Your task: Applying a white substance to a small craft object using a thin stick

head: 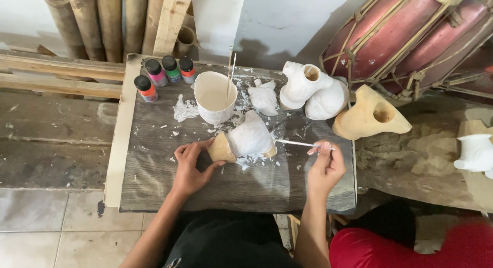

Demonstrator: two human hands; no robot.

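Observation:
On the grey wooden board (154, 175) lies a carved wooden figure (246, 140), mostly coated white, its left end still bare tan wood. My left hand (191, 165) grips that bare end. My right hand (324, 168) holds a thin white-tipped paintbrush (295, 143) whose tip touches the figure's right side. A white cup of white paint (214, 98) with thin sticks in it stands just behind the figure.
Several small paint bottles (164, 75) stand at the board's back left. White-painted carvings (308, 91), an unpainted one (367, 116) and another white piece (475, 152) lie to the right. Red drums (411, 32) and bamboo poles (102, 21) stand behind. White paint smears dot the board.

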